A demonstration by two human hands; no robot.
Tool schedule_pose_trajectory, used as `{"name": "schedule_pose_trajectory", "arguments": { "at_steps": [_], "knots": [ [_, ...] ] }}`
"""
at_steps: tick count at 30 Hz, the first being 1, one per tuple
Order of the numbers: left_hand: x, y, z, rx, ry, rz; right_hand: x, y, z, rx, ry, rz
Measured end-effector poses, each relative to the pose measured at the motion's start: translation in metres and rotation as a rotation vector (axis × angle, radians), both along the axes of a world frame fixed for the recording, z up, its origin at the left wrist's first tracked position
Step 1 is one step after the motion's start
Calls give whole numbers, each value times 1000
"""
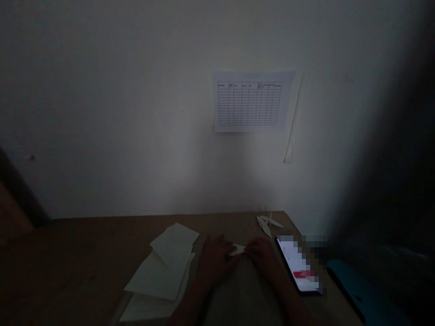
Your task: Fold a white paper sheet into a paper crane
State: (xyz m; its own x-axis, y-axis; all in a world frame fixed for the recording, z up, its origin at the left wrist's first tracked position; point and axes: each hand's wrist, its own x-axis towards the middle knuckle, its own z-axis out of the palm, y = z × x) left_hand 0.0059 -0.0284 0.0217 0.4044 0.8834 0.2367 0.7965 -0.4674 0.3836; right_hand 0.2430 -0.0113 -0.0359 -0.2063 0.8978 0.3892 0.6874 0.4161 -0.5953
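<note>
A small piece of folded white paper (238,249) lies low over the table between my two hands. My left hand (217,254) has its fingers closed on the paper's left side. At the other end, the fingers of my right hand (261,251) pinch its right tip. The dim light hides the exact finger positions and the details of the folds. Just beyond my right hand sit folded paper pieces (265,225) with pointed ends, perhaps several, close to the table's back edge.
Loose white paper sheets (159,276) overlap on the brown table (74,267), left of my left arm. A lit phone (297,267) lies right of my right hand. Past the table's right edge is a blue-green object (367,290). A printed chart (249,104) hangs on the wall.
</note>
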Motion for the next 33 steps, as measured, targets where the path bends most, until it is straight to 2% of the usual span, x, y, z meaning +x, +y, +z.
{"name": "schedule_pose_trajectory", "arguments": {
  "at_steps": [4,9,14,21,27,30,33],
  "knots": [
    [-2,4,2,64,-26,74,3,-2,1,48,100,-96],
    [-5,13,-2,131,-28,227,4,-1,0,71,219,-229],
    [-5,15,-2,131,12,295,3,-1,-1,40,111,-213],
    [-6,12,-8,20,107,129,-2,-6,5,20,-195,-217],
    [-7,11,-11,-115,110,48,-7,-14,14,2,-187,-163],
    [-8,10,-10,-124,86,49,-9,-18,19,-11,-173,-111],
    [-7,11,-8,-103,37,61,-10,-19,25,-27,-193,-136]
  ]
}}
